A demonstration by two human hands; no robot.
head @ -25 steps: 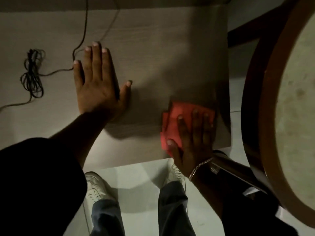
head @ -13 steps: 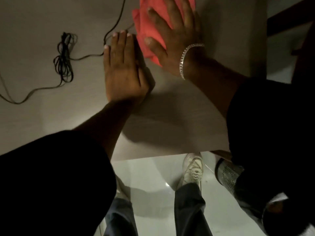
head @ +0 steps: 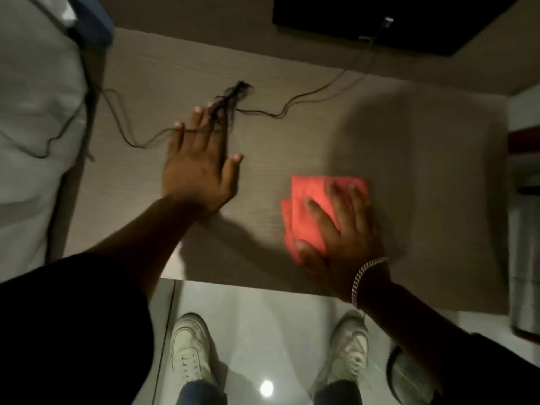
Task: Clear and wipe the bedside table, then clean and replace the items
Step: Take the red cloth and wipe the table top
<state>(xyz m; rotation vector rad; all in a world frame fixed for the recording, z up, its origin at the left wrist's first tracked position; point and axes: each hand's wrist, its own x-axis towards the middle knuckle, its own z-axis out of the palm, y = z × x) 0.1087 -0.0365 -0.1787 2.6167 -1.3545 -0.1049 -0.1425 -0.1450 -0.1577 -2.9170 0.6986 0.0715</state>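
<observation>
The bedside table point(head: 321, 118) has a pale wood-grain top and fills the middle of the view. A folded red cloth point(head: 312, 206) lies flat on its right front part. My right hand point(head: 342, 238), with a chain bracelet at the wrist, presses palm-down on the cloth with fingers spread. My left hand point(head: 201, 168) rests flat on the table's left half, fingers apart, its fingertips over a bundled black cable point(head: 230, 103).
The cable runs right toward a dark panel point(head: 380, 19) at the back wall and left over white bedding point(head: 32, 112). A metal bin point(head: 526, 258) stands right of the table. My white shoes point(head: 190, 352) stand on the glossy tiled floor in front.
My right hand slid the red cloth from the table's far edge back to the right front. My left hand shifted left onto the cable bundle. The camera view swung left.
</observation>
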